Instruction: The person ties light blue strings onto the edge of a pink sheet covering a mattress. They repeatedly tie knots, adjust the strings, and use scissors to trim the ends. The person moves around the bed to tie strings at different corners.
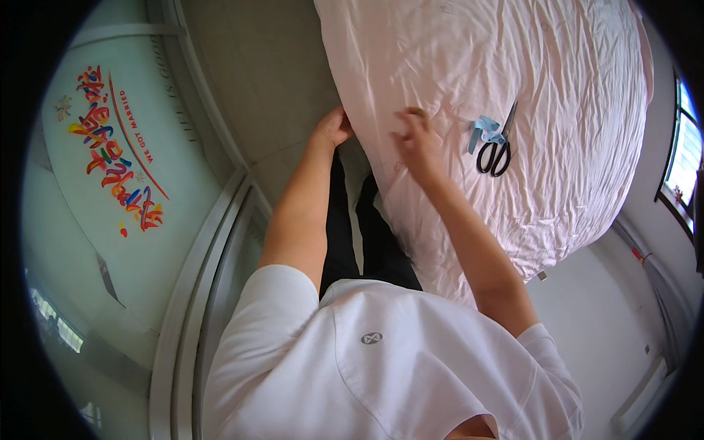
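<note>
A wrinkled pale pink quilt or sheet point(528, 60) spreads before me, its near side hanging down. My left hand point(334, 127) grips its left edge, fingers curled and partly hidden by the cloth. Over the quilt near that edge, my right hand point(421, 142) is blurred, with its fingers bent. A small yellowish-green band or object point(416, 111) shows at those fingers; whether they pinch anything is too blurred to tell. To the right of this hand, black-handled scissors point(495, 157) lie on the quilt, blades pointing away. A light blue cloth strip point(484, 130) lies crumpled against them.
On my left stands a framed glass sliding door point(192, 308) bearing colourful lettering. Tiled floor point(264, 99) runs between it and the quilt. To the right are a pale floor point(588, 297), a gathered grey curtain point(654, 275) and a dark-framed window point(679, 159).
</note>
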`<state>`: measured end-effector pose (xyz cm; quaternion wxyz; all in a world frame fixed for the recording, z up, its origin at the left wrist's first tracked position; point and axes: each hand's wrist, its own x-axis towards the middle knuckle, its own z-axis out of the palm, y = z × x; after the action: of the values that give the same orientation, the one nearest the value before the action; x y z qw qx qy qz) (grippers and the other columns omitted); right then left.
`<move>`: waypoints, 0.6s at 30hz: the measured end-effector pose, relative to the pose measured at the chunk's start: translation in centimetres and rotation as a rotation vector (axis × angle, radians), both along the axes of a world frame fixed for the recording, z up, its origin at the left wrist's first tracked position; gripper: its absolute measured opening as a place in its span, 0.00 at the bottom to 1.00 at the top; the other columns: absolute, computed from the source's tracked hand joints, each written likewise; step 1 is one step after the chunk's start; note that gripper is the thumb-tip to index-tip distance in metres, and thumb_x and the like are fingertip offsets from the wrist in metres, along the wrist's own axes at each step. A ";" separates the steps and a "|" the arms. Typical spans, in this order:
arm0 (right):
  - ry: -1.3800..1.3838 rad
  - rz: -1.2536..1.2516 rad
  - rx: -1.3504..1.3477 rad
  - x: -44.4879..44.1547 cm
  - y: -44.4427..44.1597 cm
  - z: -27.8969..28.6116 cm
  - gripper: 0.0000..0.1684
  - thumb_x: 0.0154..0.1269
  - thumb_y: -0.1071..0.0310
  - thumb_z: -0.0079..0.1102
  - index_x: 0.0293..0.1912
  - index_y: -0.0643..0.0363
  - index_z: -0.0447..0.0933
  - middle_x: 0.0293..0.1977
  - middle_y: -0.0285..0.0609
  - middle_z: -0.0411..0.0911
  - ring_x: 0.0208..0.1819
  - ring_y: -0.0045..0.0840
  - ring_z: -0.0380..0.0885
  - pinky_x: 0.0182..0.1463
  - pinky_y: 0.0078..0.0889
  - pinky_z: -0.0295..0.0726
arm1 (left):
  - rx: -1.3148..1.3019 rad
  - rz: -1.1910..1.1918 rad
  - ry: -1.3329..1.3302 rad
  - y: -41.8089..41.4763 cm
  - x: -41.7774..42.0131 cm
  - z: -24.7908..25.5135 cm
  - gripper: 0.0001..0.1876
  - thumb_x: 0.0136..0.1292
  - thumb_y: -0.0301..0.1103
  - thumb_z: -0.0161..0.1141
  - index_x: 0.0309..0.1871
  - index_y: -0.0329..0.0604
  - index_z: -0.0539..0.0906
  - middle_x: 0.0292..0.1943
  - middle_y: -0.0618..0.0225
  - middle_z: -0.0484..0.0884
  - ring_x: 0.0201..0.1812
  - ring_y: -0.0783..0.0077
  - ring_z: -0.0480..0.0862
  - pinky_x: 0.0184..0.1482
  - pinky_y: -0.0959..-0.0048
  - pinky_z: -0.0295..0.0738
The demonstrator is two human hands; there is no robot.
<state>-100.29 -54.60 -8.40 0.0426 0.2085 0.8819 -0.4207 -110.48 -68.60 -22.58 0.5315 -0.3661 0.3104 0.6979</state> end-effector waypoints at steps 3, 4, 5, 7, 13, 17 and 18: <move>-0.053 0.066 -0.055 -2.5 -4.7 0.5 0.23 0.51 0.69 0.58 0.49 0.53 0.66 0.48 0.42 0.64 0.37 0.31 0.76 0.36 0.33 0.75 | 0.081 -0.113 0.150 -1.7 0.1 1.2 0.14 0.59 0.32 0.51 0.47 0.38 0.72 0.43 0.62 0.76 0.45 0.66 0.76 0.49 0.65 0.72; -0.037 0.055 0.018 -2.9 -5.7 0.7 0.26 0.50 0.67 0.59 0.51 0.54 0.65 0.48 0.43 0.64 0.41 0.35 0.73 0.40 0.35 0.74 | 0.061 -0.189 0.201 -2.1 0.0 1.8 0.13 0.59 0.31 0.52 0.47 0.38 0.72 0.42 0.61 0.76 0.45 0.66 0.77 0.48 0.66 0.73; -0.027 0.046 0.069 -3.0 -6.2 0.8 0.27 0.49 0.66 0.60 0.51 0.55 0.65 0.48 0.44 0.64 0.42 0.36 0.72 0.42 0.36 0.74 | 0.044 -0.164 0.249 -2.4 -0.1 2.5 0.12 0.58 0.29 0.52 0.45 0.38 0.72 0.41 0.61 0.76 0.44 0.66 0.77 0.47 0.67 0.74; -0.008 0.033 0.187 -3.1 -6.5 1.0 0.28 0.48 0.65 0.61 0.50 0.57 0.64 0.47 0.45 0.64 0.46 0.39 0.70 0.45 0.37 0.72 | -0.065 -0.149 0.327 -2.7 0.0 4.4 0.10 0.56 0.26 0.53 0.42 0.38 0.72 0.39 0.61 0.76 0.42 0.65 0.78 0.44 0.70 0.76; -0.030 -0.076 -0.157 -2.3 -4.6 2.3 0.24 0.45 0.75 0.58 0.47 0.60 0.68 0.37 0.44 0.72 0.37 0.30 0.75 0.39 0.27 0.75 | -0.032 -0.017 0.358 -2.1 0.7 11.8 0.06 0.56 0.23 0.52 0.37 0.37 0.70 0.36 0.63 0.75 0.37 0.68 0.78 0.43 0.69 0.77; 0.016 -0.290 -0.419 -1.2 -2.9 4.6 0.11 0.48 0.74 0.58 0.36 0.64 0.75 0.28 0.43 0.77 0.30 0.24 0.76 0.37 0.23 0.74 | -0.035 0.001 0.453 -0.6 1.1 15.7 0.06 0.58 0.23 0.52 0.37 0.37 0.67 0.36 0.60 0.74 0.38 0.68 0.78 0.45 0.67 0.77; 0.012 -0.298 -0.417 -1.0 -2.4 5.1 0.11 0.49 0.74 0.58 0.36 0.64 0.75 0.28 0.42 0.77 0.30 0.22 0.76 0.37 0.22 0.74 | -0.036 -0.026 0.492 -0.1 1.2 16.5 0.07 0.58 0.22 0.51 0.38 0.37 0.65 0.37 0.59 0.74 0.38 0.67 0.78 0.46 0.66 0.77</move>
<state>-101.28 -56.97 -3.28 0.0170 0.3206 0.7358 -0.5963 -109.33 -68.73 -6.12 0.4423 -0.1904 0.4475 0.7536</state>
